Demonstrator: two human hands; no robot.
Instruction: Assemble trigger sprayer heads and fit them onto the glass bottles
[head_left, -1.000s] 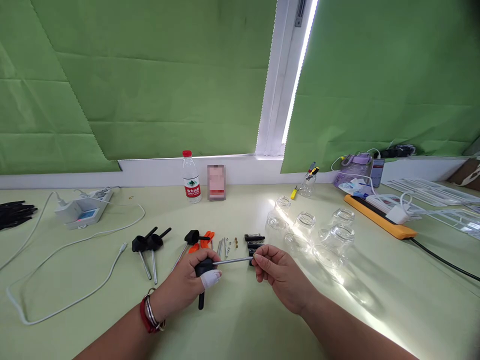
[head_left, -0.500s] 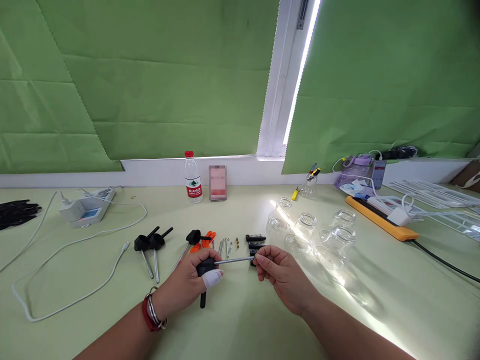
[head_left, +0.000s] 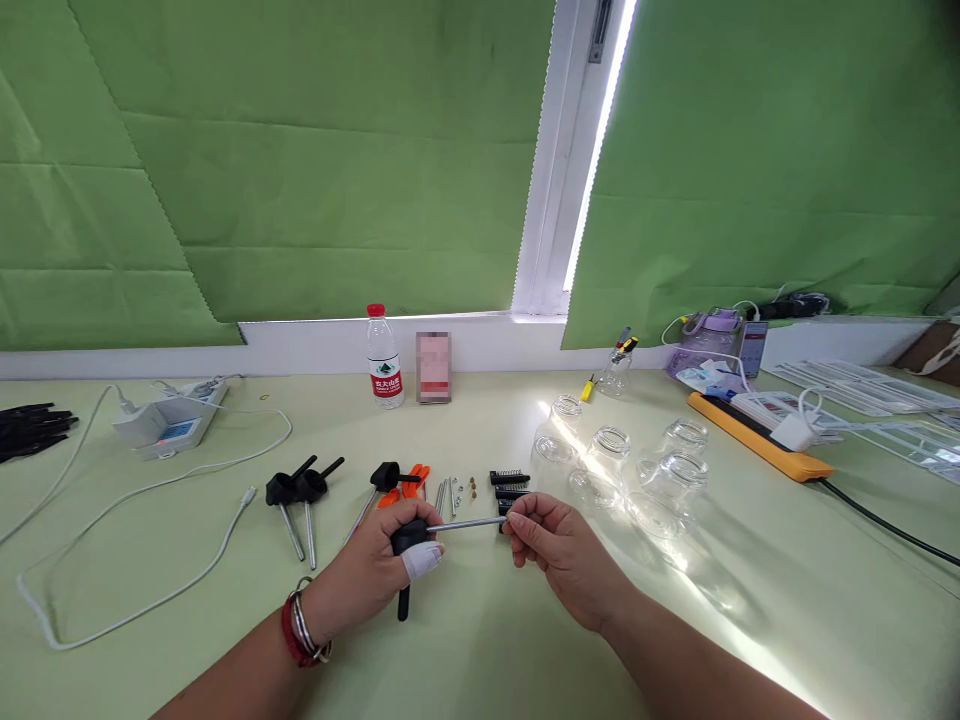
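Note:
My left hand (head_left: 375, 555), with a white wrap on its thumb, is closed round a black plastic part (head_left: 409, 536) that has a metal rod (head_left: 466, 523) and a black handle (head_left: 403, 603) pointing down. The rod lies nearly level, pointing right. At its far end, the fingertips of my right hand (head_left: 551, 545) are pinched together; any small piece between them is hidden. Just beyond the hands lie a similar black part with a rod (head_left: 385, 476), orange pieces (head_left: 412, 481), metal pins (head_left: 451, 497), small brass pieces (head_left: 472, 488) and black pieces with springs (head_left: 509, 478).
Two more rodded black parts (head_left: 292, 488) and a white cable (head_left: 150, 598) lie left. Several clear glass jars (head_left: 608, 455) stand right, before a yellow power strip (head_left: 757, 440). A water bottle (head_left: 386, 365) and a pink box (head_left: 434, 368) stand at the back.
The whole view has shifted very slightly. Both hands keep the same grip on the rodded black part, with my right fingertips still at the rod's end.

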